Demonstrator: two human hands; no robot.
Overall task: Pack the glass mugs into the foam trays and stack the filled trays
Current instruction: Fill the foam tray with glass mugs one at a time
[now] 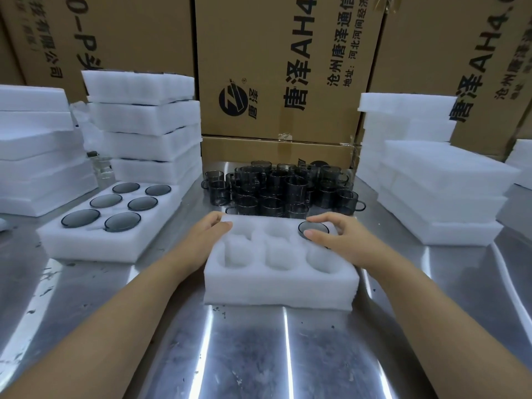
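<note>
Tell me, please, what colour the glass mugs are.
The glass mugs are translucent smoky grey; head view.

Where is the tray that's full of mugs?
In the head view, the full tray sits on the table's left, in front of the tall tray stack, left of the nearly empty tray.

Worktop (259,355): bare sheet metal, glossy, streaky bright reflections, scuffed and speckled with dark marks toward the near edge. Foam tray (279,286) mid-worktop: white foam, matt, slightly fuzzy grain, rough-cut sides. Mug (313,229) in its far right pocket: smoky grey glass, see-through, smooth, shiny rim. Loose mugs (282,188) at the far edge: same dark tinted glass, glossy. Filled tray (95,246) at the left: same matt white foam, grey glass in the pockets. Tray stack (144,119) far left and foam sheets (440,197) at the right edge: matt white foam, soft-looking. Boxes (276,67) behind: brown cardboard, matt, black print.
</note>
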